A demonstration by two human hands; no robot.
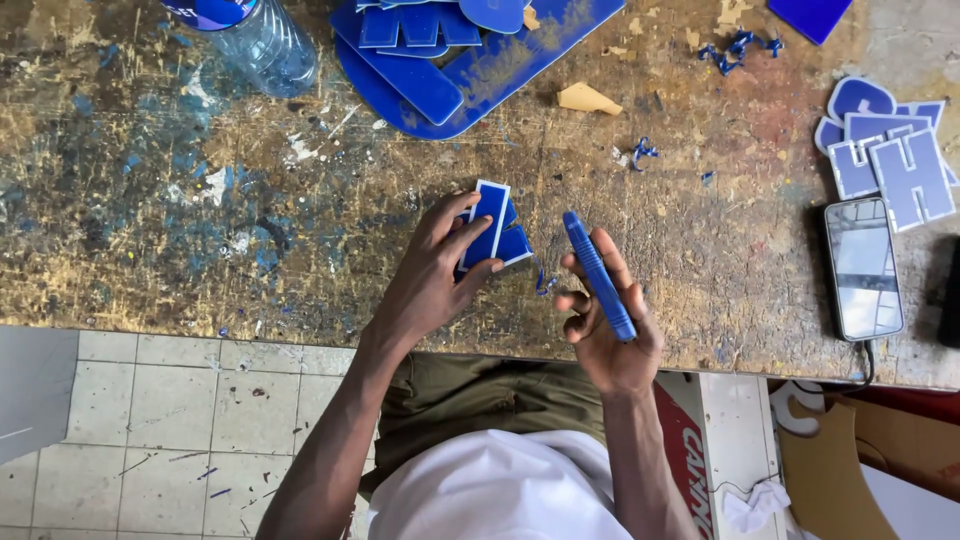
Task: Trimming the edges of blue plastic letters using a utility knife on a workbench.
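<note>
Left hand (430, 275) grips a blue cut-out piece (490, 232); right hand (610, 325) clasps a blue file (598, 274)

Just 1 view here, a head-worn camera that looked almost straight down over the person's chest. It sat fairly close, so the paint-stained worktop (200, 220) filled the upper 2 thirds of the shot, its near edge ran across the middle, and the tiled floor (180, 430) showed bottom left.
</note>
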